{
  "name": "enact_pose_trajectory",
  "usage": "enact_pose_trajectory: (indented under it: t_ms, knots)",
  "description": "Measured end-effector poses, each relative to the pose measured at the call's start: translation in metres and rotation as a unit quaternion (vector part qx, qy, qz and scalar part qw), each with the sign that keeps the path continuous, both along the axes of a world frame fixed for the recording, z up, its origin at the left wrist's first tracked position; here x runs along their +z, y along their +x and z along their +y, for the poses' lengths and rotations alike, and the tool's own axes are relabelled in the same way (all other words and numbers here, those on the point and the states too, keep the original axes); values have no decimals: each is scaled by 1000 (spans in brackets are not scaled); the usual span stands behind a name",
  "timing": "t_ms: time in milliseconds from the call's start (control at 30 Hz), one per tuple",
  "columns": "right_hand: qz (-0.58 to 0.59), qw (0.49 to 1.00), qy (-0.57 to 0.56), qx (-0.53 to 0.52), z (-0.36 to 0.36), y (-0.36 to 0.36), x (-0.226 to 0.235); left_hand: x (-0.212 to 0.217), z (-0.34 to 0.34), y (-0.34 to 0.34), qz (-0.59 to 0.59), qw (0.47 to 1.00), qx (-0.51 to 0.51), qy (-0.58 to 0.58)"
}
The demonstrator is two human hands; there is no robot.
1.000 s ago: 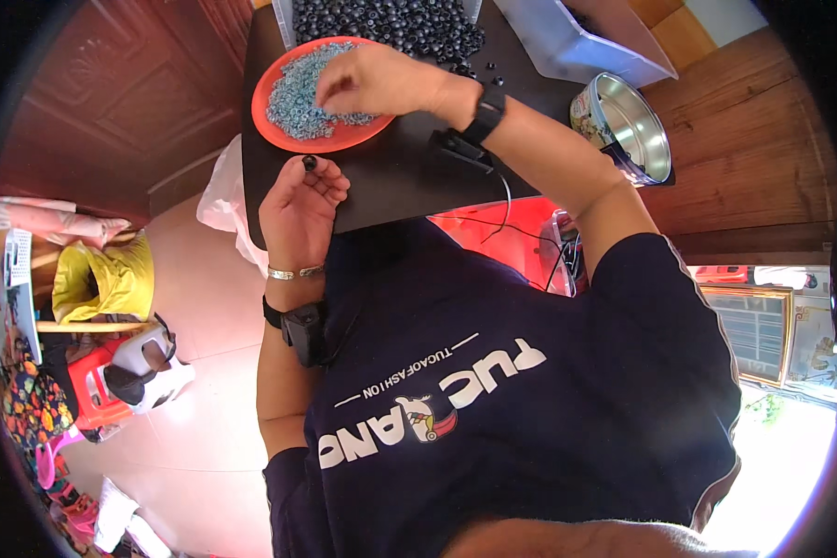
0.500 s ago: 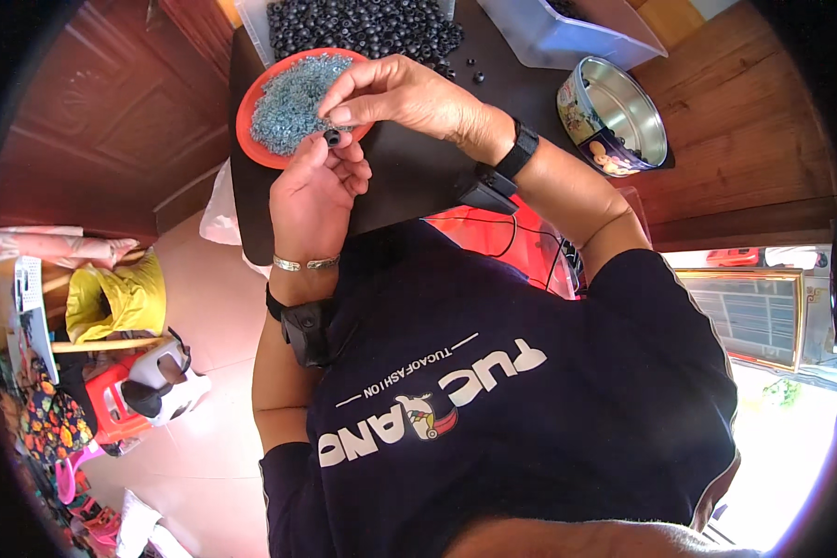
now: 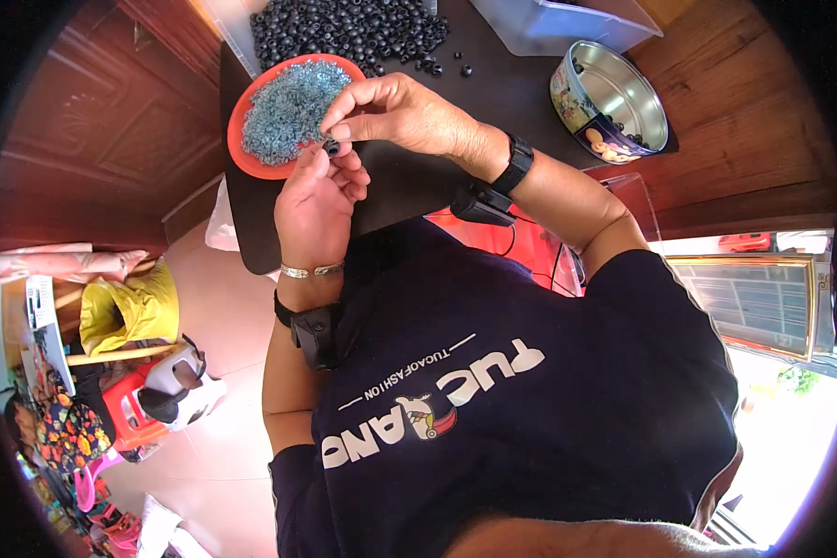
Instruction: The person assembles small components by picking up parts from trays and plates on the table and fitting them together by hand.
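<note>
My left hand [image 3: 318, 212] is palm up below the red bowl's edge, its thumb and forefinger closed on a small round black piece with a hole [image 3: 332, 147]. Just above that piece, the thumb and forefinger of my right hand [image 3: 405, 116] are pinched together, their tips nearly touching it. What sits between the right fingertips is too small to make out. Behind both hands stands a red bowl [image 3: 235, 139], heaped with small translucent blue-grey pieces [image 3: 293, 107].
Many round black pieces [image 3: 344, 37] are piled at the far side of the dark table [image 3: 409, 191], a few lying loose. A translucent plastic bin [image 3: 567, 28] is at the far right. Nearer stands a round metal tin [image 3: 614, 98] with several black pieces inside.
The whole view has shifted slightly. Both hands stay together at the black piece, with the right fingertips now closer to it.
</note>
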State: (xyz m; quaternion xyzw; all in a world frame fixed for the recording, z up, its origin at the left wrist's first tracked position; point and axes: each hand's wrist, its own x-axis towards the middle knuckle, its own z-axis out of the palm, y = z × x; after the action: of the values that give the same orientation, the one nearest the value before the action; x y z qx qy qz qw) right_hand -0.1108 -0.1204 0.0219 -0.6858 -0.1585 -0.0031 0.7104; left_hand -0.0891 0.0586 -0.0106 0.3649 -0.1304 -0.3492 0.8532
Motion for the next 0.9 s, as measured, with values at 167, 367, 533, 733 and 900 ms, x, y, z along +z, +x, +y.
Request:
enact_pose_trajectory:
  t_ms: [167,367,533,733,900]
  knots:
    - [-13,1000,9,-3,1,-2,-4,-2,-2,0,-11,1000,8,2]
    - [-113,985,-105,-83,6,-9,-6,-3,-4,1,3,1000,3,-11]
    - [-265,926,-231,-139,8,-18,-6,-11,0,-5,22,1000,15,10]
    - [-396,840,-301,-215,2,-29,40,-13,13,-4,38,999,4,24]
    - [-369,889,-193,-191,-2,-38,74,-14,15,6,43,998,48,15]
